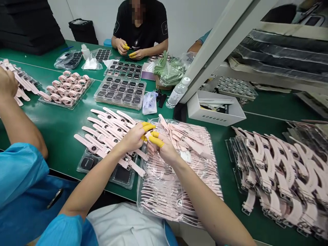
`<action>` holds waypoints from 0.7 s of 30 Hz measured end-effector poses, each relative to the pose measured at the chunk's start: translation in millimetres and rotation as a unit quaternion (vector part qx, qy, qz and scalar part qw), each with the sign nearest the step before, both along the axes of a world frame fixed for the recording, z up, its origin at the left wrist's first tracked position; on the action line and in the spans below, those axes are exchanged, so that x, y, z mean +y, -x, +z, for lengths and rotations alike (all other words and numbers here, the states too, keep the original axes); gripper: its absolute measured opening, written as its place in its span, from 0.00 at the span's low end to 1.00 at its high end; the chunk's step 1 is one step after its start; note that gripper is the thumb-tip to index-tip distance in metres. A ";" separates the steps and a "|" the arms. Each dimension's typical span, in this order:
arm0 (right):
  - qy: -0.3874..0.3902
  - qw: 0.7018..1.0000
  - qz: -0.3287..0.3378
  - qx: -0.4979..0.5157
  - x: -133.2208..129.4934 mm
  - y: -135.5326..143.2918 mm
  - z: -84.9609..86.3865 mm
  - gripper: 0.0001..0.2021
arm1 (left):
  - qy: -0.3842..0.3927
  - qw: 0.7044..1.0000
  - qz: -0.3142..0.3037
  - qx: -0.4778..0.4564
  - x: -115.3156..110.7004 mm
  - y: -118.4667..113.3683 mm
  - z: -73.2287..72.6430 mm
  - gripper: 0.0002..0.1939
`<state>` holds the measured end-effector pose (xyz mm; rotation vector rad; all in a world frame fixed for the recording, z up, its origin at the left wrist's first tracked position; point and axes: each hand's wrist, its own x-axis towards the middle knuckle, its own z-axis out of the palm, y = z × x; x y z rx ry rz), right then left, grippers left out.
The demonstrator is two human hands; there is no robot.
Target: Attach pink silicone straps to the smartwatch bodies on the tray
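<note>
Both of my hands, with yellow finger cots, meet in front of me, pinching a small pale-pink watch strap (pixel 148 135) mostly hidden by the fingers. My left hand (pixel 134 137) is closed on it from the left, and my right hand (pixel 165 147) from the right. Under my left hand, several smartwatches with pink straps (pixel 104 138) lie in slanted rows on a clear plastic tray (pixel 131 181). Beneath my right hand spreads a plastic bag of pink straps (pixel 176 191), with loose pink straps (pixel 188 140) on top.
Stacked trays of strapped watches (pixel 279 171) stand right. Ahead are trays of dark watch faces (pixel 120 90), a tissue pack (pixel 150 102), a bottle (pixel 178 93) and a white box (pixel 216 109). A co-worker's arm (pixel 20 126) is left; another person (pixel 140 30) sits opposite.
</note>
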<state>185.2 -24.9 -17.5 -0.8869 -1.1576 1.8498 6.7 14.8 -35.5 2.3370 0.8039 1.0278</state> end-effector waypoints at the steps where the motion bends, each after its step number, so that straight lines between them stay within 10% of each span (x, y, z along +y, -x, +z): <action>1: 0.002 1.000 -0.010 0.003 0.5 -0.2 -0.2 0.20 | 0.000 1.000 0.001 -0.001 -0.6 0.1 0.1 0.32; 21: 0.103 0.985 -0.074 0.113 9.3 2.3 -4.5 0.25 | 0.060 0.998 0.003 -0.006 -1.2 0.7 3.6 0.24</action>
